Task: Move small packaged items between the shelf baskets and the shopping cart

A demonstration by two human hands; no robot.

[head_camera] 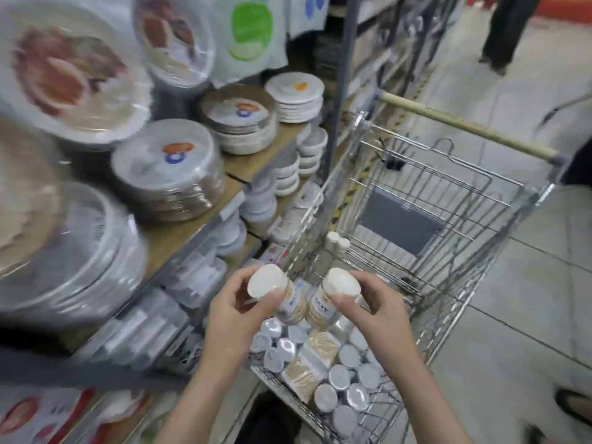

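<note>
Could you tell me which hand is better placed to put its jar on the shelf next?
Probably the left hand: it grips its jar on the shelf side, while the right hand holds its jar over the cart.

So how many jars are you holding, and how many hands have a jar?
Jars held: 2, one in the left hand, one in the right hand
Hands holding a jar: 2
Total: 4
</note>
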